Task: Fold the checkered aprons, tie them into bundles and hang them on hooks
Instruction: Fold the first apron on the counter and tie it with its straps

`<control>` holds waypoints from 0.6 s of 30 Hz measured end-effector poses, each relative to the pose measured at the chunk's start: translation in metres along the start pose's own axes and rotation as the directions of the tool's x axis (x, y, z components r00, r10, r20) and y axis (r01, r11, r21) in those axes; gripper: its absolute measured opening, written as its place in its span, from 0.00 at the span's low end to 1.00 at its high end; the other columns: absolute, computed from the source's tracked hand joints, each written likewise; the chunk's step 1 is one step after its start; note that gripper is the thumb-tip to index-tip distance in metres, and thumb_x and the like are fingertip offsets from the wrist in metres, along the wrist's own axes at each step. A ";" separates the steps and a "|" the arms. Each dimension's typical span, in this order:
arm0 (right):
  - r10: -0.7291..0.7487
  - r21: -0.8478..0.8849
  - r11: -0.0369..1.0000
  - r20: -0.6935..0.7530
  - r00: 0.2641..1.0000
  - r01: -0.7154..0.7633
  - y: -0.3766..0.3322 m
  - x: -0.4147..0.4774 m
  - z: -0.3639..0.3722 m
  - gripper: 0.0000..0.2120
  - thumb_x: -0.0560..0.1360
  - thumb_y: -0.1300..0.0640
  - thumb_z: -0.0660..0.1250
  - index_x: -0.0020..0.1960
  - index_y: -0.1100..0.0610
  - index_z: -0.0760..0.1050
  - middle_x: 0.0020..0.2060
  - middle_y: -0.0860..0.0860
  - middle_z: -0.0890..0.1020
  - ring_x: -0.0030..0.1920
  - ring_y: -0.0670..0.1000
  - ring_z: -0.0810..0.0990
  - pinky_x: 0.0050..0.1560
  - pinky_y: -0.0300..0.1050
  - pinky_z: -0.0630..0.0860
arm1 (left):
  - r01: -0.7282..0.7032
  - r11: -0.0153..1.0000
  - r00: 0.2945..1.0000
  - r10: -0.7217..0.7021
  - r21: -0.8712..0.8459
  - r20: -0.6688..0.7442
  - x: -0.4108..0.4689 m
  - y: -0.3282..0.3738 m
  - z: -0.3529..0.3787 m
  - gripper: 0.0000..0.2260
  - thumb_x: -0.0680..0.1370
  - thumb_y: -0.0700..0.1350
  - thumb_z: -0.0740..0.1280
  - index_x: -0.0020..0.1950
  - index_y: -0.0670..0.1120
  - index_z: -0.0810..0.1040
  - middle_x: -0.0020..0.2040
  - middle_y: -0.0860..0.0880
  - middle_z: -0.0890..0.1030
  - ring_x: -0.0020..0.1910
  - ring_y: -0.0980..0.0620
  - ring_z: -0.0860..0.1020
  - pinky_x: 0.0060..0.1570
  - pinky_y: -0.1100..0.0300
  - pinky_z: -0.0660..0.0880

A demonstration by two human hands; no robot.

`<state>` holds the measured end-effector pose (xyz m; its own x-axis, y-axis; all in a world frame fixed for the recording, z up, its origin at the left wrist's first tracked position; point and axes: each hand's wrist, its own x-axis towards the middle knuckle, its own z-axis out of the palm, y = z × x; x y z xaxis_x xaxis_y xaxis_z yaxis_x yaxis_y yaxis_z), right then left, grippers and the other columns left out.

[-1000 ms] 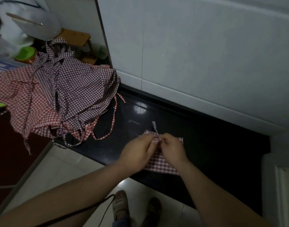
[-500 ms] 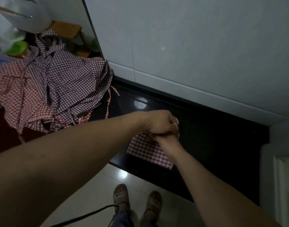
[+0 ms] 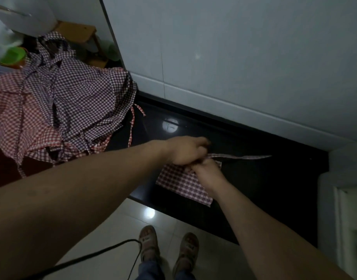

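A folded red-and-white checkered apron (image 3: 179, 181) lies on the black counter (image 3: 264, 178) near its front edge. My left hand (image 3: 184, 151) is above its far end, fingers curled round the apron's strap. The strap (image 3: 242, 157) runs out to the right over the counter. My right hand (image 3: 206, 172) rests on the folded apron just below the left hand and pinches the cloth or strap there. What its fingertips hold is partly hidden by the left hand.
A heap of loose checkered aprons (image 3: 58, 112), red and purple, covers the counter's left end, with straps hanging over the edge. A green bowl (image 3: 12, 56) and a wooden stool (image 3: 78, 32) sit behind it. A white tiled wall (image 3: 234, 57) backs the counter. A white appliance (image 3: 345, 209) stands right.
My left hand crossed over the right and has drawn the strap out to the right across the counter. The folded apron stays in place.
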<state>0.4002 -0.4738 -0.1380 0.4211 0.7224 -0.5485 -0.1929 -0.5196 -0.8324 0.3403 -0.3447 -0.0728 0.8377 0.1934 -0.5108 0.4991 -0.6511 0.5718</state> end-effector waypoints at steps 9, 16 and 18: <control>0.046 -0.013 0.999 -0.095 0.994 -0.047 -0.009 -0.003 -0.002 0.13 0.83 0.53 0.68 0.46 0.62 0.81 0.37 0.50 0.83 0.38 0.45 0.79 0.40 0.33 0.75 | 0.080 0.920 0.972 0.013 0.384 -0.234 -0.031 -0.051 0.013 0.09 0.85 0.53 0.57 0.57 0.50 0.74 0.51 0.47 0.83 0.47 0.44 0.82 0.49 0.48 0.79; 0.031 -0.032 0.999 -0.058 0.998 -0.033 -0.009 0.000 -0.004 0.08 0.82 0.55 0.69 0.48 0.58 0.81 0.42 0.53 0.84 0.43 0.48 0.80 0.48 0.41 0.77 | 0.034 0.980 0.994 -0.012 0.196 -0.109 -0.026 -0.061 0.034 0.12 0.84 0.52 0.62 0.51 0.48 0.82 0.47 0.48 0.84 0.44 0.49 0.80 0.47 0.53 0.77; 0.020 -0.025 0.999 -0.050 0.999 -0.021 -0.006 0.000 -0.005 0.07 0.81 0.55 0.70 0.48 0.58 0.82 0.42 0.53 0.85 0.43 0.47 0.81 0.48 0.40 0.77 | -0.013 0.961 0.985 0.060 0.276 -0.161 -0.023 -0.065 0.032 0.10 0.82 0.54 0.66 0.50 0.49 0.81 0.48 0.49 0.83 0.46 0.49 0.80 0.45 0.54 0.77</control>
<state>0.4054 -0.4726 -0.1327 0.4607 0.6884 -0.5602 -0.1793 -0.5460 -0.8184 0.2818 -0.3307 -0.1188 0.8910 0.2699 -0.3652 0.4072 -0.8308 0.3795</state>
